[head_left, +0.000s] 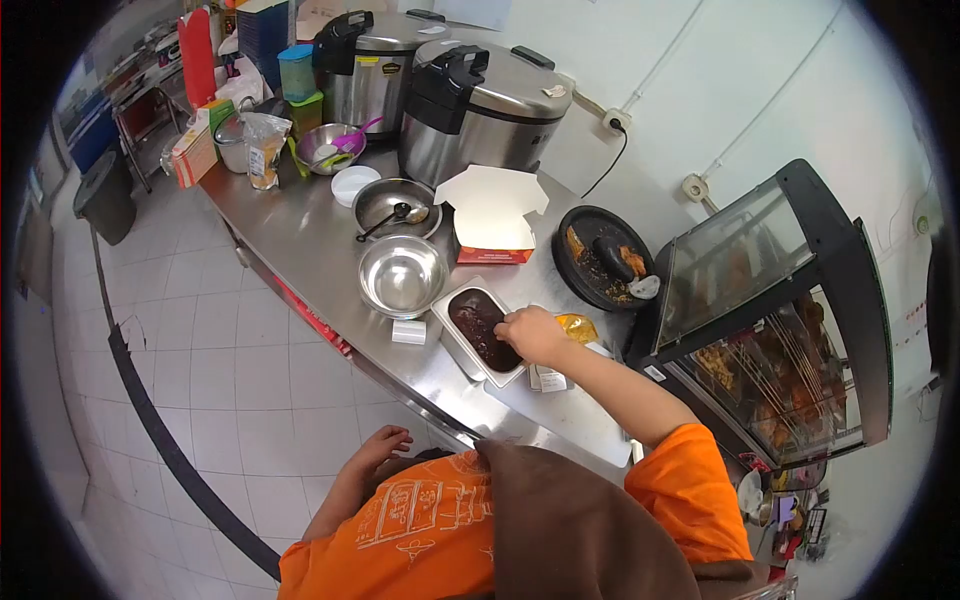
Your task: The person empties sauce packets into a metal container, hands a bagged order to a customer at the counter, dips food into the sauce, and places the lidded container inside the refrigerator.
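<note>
My right hand (533,334) is closed at the right side of a rectangular steel food pan (449,345). Dark brown sauce (478,325) fills much of the pan. The fingertips are pinched together over the sauce, and what they hold, if anything, is hidden. Beside the wrist are a yellow item (577,327) and a small white packet (548,379). My left hand (382,446) hangs in front of my body, below the counter's edge, with its fingers loosely apart and nothing in them. Left of the pan sits a shiny steel bowl (402,276).
On the steel counter (290,235) stand an open takeaway box (494,222), a bowl with a black ladle (385,205), and a black stone mortar (575,275) with a pestle. Two large rice cookers (490,115) line the wall. A glass-fronted food display case (770,330) stands at right.
</note>
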Demonstrator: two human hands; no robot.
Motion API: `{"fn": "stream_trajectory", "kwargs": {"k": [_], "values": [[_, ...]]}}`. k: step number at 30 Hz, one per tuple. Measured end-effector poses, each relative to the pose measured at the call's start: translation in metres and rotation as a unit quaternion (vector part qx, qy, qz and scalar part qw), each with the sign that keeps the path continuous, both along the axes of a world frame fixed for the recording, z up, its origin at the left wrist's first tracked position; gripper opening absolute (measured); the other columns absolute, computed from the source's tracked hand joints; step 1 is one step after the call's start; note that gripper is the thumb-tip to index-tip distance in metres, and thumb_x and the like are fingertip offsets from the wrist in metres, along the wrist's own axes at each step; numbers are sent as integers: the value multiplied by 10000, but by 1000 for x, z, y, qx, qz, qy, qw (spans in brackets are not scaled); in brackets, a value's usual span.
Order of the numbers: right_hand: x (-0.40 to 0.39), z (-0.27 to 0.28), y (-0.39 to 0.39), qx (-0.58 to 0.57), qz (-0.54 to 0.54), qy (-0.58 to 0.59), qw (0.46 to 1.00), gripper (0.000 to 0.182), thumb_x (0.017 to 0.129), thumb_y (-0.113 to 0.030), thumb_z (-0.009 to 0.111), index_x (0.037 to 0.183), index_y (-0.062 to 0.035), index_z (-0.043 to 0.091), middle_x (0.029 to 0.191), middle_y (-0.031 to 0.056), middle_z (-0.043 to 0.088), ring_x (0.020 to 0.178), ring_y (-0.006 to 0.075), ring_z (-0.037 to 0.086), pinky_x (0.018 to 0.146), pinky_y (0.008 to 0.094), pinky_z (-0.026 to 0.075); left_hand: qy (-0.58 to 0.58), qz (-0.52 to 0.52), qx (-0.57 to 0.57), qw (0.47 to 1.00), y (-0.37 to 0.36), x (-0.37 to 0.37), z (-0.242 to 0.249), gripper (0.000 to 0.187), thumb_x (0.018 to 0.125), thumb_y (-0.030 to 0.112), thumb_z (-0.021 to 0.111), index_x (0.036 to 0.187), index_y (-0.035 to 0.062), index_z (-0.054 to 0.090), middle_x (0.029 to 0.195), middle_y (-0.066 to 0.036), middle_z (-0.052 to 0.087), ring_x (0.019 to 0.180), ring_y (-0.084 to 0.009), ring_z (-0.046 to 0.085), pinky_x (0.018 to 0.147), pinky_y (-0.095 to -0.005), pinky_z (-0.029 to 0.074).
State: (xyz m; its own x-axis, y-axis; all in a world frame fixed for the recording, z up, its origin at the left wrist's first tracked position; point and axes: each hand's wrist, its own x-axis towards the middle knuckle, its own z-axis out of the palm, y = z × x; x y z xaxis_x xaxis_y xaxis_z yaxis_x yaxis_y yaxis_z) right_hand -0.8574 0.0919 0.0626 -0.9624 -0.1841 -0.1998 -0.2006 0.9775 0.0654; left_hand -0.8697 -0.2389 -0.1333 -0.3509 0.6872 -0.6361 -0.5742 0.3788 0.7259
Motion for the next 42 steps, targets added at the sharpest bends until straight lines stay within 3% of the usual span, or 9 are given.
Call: {"fn": "stream_trajectory", "kwargs": {"k": [12, 18, 19, 22, 28, 32, 35, 39, 42], "values": [[4, -10, 3, -90, -22, 81, 992, 107, 744, -134, 528, 717, -62, 603, 723, 111, 615, 699, 304, 608, 646, 417, 478, 10, -40, -14, 999, 6, -5, -8, 396, 909, 282, 495, 1189, 12, 424, 1104, -113, 562, 1002, -213, 543, 828, -330, 455], [16, 3, -13, -114, -182, 70, 974, 307, 841, -306, 537, 927, -14, 499, 742, 172, 619, 708, 360, 605, 635, 447, 468, 2, -63, -19, 998, 16, -7, 3, 377, 908, 296, 496, 1171, 29, 457, 1090, -83, 573, 980, -189, 538, 836, -322, 423], [18, 2, -12, -144, -202, 51, 967, 440, 856, -364, 530, 1122, -31, 419, 734, 200, 610, 705, 383, 591, 630, 464, 449, 4, -75, -18, 997, 19, -8, 5, 376, 911, 294, 492, 1174, 28, 455, 1094, -83, 572, 988, -190, 537, 841, -322, 421], [29, 7, -10, -245, -253, 94, 931, 395, 872, -330, 513, 1113, -35, 407, 728, 215, 604, 699, 392, 591, 619, 480, 441, 6, -131, -4, 991, 33, -13, 18, 369, 919, 285, 483, 1182, 28, 450, 1110, -86, 567, 1015, -192, 532, 855, -321, 414], [101, 10, 20, -563, -281, 266, 730, 519, 936, -396, 378, 1314, -50, 295, 1147, 183, 530, 1087, 270, 511, 871, 385, 402, 4, -306, 56, 950, 100, -3, 59, 307, 927, 238, 471, 1159, 36, 472, 1159, -89, 553, 1055, -184, 524, 872, -315, 403], [207, -3, 36, -585, -332, 443, 593, 721, 908, -569, 231, 1410, -58, 140, 1460, 100, 121, 1350, 229, 117, 1062, 360, 180, -47, -391, 91, 915, 176, 37, 67, 254, 928, 198, 471, 1123, 37, 498, 1135, -76, 572, 1018, -166, 542, 867, -301, 406], [315, -20, 32, -597, -399, 540, 440, 873, 811, -673, 394, 1430, -164, 48, 927, 32, 482, 813, 122, 461, 764, 259, 367, -2, -451, 116, 885, 242, 94, 85, 212, 928, 173, 469, 1073, 24, 506, 1058, -84, 597, 951, -156, 564, 817, -278, 434], [465, -35, -13, -480, -436, 691, 317, 940, 731, -482, 584, 1431, -228, 11, 1035, 58, 468, 835, 154, 468, 783, 273, 377, 15, -480, 153, 864, 322, 199, 94, 308, 907, 223, 505, 1120, 9, 447, 1059, -116, 544, 936, -183, 542, 778, -292, 454], [546, -33, -69, -329, -468, 796, 200, 967, 715, -368, 568, 1430, -192, -58, 999, 56, 438, 842, 141, 437, 765, 274, 372, 37, -463, 108, 879, 381, 294, 91, 504, 849, 322, 577, 1199, 14, 387, 1089, -115, 485, 930, -194, 509, 763, -304, 456]]}}
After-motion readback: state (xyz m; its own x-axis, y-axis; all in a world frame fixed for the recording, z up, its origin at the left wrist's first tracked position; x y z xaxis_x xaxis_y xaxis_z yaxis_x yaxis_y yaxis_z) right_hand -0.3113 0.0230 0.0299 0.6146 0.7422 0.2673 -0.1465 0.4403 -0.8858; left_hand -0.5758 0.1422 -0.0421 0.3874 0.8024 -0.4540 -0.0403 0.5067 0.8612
